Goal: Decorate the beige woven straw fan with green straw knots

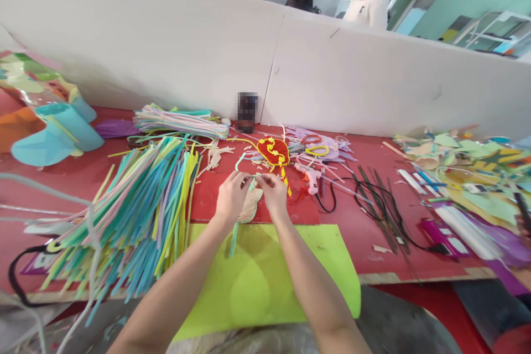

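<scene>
My left hand (233,196) and my right hand (271,193) meet at the middle of the table, fingertips close together. Both pinch a pale green pipe cleaner (240,161), whose free end sticks up above my left hand. Just below the fingertips is a leaf-like piece (249,204) with a pale striped face and green edge, partly covered by my hands. A green stem (233,240) hangs below it over the lime green sheet (265,282). Behind my hands sits a red piece (271,152) trimmed with yellow pipe cleaner.
Many coloured pipe cleaners (136,204) lie at the left. A pink glue gun (311,178), yellow-handled scissors (317,150) and black cables (384,207) are to the right. Paper scraps cover the far right. A white partition (207,55) stands behind; a person (367,3) is beyond it.
</scene>
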Demonstrator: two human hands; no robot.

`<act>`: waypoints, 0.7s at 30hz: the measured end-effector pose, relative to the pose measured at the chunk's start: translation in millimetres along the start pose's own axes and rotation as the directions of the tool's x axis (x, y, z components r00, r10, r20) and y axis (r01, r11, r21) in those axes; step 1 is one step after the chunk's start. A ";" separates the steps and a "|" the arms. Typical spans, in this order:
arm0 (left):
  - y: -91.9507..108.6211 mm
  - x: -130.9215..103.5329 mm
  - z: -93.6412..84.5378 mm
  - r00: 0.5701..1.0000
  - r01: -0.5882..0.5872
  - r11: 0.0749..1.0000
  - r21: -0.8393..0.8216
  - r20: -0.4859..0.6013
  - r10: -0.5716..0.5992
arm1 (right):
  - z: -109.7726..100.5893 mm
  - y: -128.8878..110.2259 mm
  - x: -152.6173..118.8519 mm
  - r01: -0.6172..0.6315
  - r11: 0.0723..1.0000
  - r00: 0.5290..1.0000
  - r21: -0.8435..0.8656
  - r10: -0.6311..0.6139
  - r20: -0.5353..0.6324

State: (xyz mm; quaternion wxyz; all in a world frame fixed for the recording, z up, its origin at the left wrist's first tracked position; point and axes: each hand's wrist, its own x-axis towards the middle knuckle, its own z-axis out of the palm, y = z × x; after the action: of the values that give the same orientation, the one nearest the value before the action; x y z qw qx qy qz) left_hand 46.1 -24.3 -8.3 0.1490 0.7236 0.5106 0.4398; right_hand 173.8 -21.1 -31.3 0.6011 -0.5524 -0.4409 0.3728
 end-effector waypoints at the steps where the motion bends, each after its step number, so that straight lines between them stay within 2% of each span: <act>1: -1.0 0.5 1.2 0.999 0.050 0.995 -0.083 0.007 -0.049 | -0.4 0.2 0.2 0.005 1.000 1.000 0.003 -0.005 0.003; 6: -8.2 3.7 9.4 0.970 0.240 0.883 -0.404 0.123 -0.208 | -3.0 1.0 1.9 0.019 0.999 1.000 0.033 -0.019 0.020; 9: -10.7 4.1 14.4 0.953 0.296 0.816 -0.497 0.206 -0.220 | -3.5 2.3 3.1 -0.003 0.999 1.000 0.049 0.001 0.030; 11: -11.7 4.5 14.1 0.955 0.278 0.829 -0.484 0.228 -0.187 | -4.2 2.7 4.2 -0.024 0.997 0.999 0.071 0.021 0.047; 13: -12.3 5.5 9.6 0.972 0.183 0.903 -0.390 0.208 -0.108 | -6.2 2.1 5.9 -0.056 0.995 0.996 0.079 0.051 0.070; 15: -12.7 7.0 1.8 0.978 0.028 0.968 -0.248 0.207 0.025 | -9.9 0.7 8.1 -0.096 0.993 0.991 0.073 0.088 0.102; 18: -12.7 8.7 -10.5 0.926 -0.216 0.971 -0.098 0.295 0.236 | -17.3 -1.5 11.5 -0.136 0.988 0.981 0.075 0.124 0.146; 21: -12.8 8.7 -17.4 0.875 -0.350 0.936 -0.039 0.343 0.341 | -23.9 -3.8 13.6 -0.140 0.987 0.976 0.084 0.123 0.181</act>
State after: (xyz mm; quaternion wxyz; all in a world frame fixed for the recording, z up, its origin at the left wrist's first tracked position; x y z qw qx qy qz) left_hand 25.4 -15.2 -2.7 0.1463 0.8704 0.3446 0.3199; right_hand 200.7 -16.8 -25.9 0.5598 -0.5161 -0.4360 0.4798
